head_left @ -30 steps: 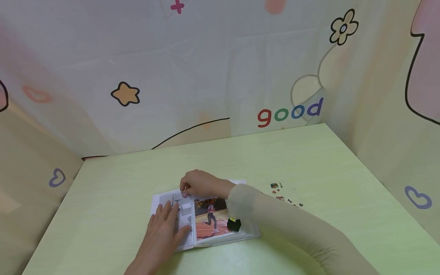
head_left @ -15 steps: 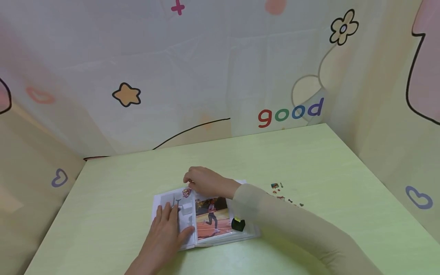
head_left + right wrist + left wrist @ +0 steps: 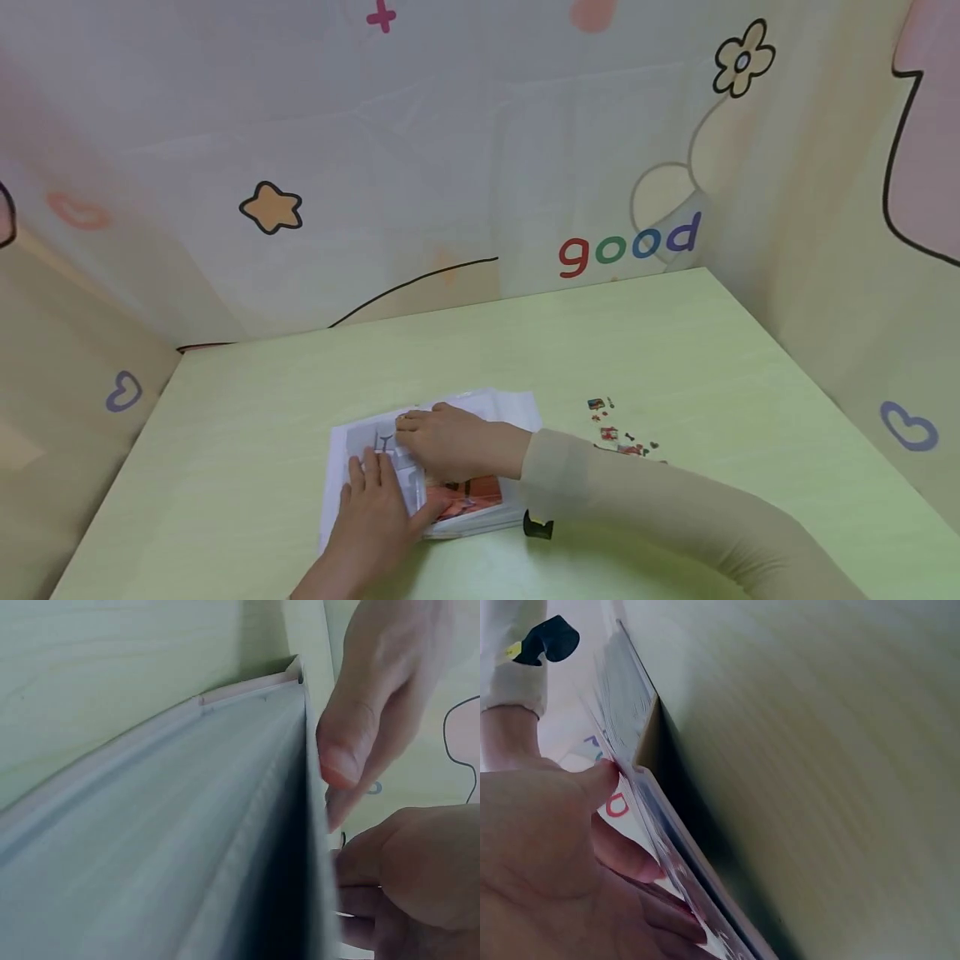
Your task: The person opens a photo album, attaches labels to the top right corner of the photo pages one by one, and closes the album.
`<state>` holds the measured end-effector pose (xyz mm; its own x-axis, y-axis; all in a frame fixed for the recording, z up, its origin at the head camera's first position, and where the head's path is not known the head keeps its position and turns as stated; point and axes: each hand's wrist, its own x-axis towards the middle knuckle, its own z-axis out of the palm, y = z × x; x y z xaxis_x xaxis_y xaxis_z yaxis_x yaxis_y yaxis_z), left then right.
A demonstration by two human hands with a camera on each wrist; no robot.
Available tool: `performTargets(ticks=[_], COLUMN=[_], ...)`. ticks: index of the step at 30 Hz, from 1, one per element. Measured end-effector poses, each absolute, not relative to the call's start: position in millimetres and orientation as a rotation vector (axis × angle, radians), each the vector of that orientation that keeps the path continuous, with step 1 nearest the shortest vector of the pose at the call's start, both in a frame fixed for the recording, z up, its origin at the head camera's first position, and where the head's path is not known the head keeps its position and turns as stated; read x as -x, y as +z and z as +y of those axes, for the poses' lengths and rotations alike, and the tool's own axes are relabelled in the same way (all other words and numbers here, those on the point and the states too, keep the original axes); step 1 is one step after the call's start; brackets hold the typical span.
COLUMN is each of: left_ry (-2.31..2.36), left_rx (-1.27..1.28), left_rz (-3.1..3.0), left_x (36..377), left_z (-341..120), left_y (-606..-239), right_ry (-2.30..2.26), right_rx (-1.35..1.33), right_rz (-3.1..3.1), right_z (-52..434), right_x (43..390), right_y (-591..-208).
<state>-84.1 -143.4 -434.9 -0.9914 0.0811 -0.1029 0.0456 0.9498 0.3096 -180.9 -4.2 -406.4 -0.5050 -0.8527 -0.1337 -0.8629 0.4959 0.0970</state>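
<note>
An open photo album point(image 3: 513, 408) with white pages lies on the table in the head view. My left hand point(image 3: 375, 517) rests on its left page, fingers spread, thumb over the picture opposite. My right hand point(image 3: 453, 440) presses on the upper part of the album near the middle fold, covering the spot where a small round sticker sat. Below that hand shows the lower part of a photo point(image 3: 472, 497) of a runner on a red track. In the right wrist view, fingers of both hands lie along the far side of a raised page point(image 3: 315, 787).
Several small colourful stickers point(image 3: 609, 433) lie scattered to the right of the album, partly behind the right sleeve point(image 3: 645, 492). The table point(image 3: 300, 375) meets a printed curtain point(image 3: 420, 167) at the back. A black wrist camera point(image 3: 537, 525) hangs below the right sleeve.
The right hand let go of the round sticker on the left page, then came down over it and now presses there. The left hand has shifted slightly, its thumb now across the photo's corner.
</note>
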Motion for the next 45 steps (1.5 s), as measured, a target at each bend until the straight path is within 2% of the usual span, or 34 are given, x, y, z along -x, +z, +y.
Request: performTargets(ticks=[13,21,26,32,37,45], left_ry=[0.351,0.279,0.278,0.286,0.283,0.226], left_rx=[-0.03,-0.033,-0.022,-0.022,-0.04,-0.051], left_rz=[2.911,2.898,2.905,2.906,2.896,2.901], left_x=[90.1,92.4,94.0,93.3,92.7,90.4], left_z=[-130.1,-129.1,-126.7,-125.5,-127.5,-131.0], left_y=[-430.0,-430.4,-431.1,-434.0,-433.2,-435.1], right_ry=[0.263,0.395,0.323,0.239,0.333,0.286], right_rx=[1.276,1.214,1.134,1.208,1.26,1.227], right_rz=[2.655,2.638,2.599,2.585,2.555,2.572], right_z=[-2.8,-7.9,-9.8,-5.4,-9.4,-15.1], right_x=[180.3,196.0,209.9,198.7,184.3,190.5], right_y=[-412.3,-415.2,-417.8,-408.8,-415.4,-416.0])
